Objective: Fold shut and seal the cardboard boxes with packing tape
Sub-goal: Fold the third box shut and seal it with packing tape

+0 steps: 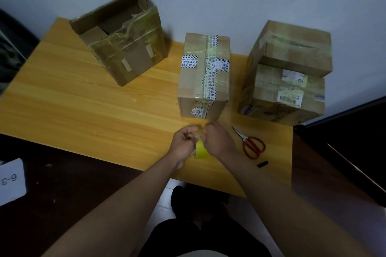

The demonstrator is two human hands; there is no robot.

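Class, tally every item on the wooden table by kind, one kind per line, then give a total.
Cardboard boxes: 4 (open box, middle box, stacked pair)
Tape roll: 1
Scissors: 1
Small black object: 1
Total: 7

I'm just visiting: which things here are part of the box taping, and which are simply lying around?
Part of the job:
tape roll, held in both hands
open box
taped box
stacked boxes
scissors

Lying about:
small black object
paper marked 6-3

- Dim, cool, even light; soft shadows beside the boxes (203,75).
- Wide-angle bending at edges.
- Slight blur on the hands (200,140).
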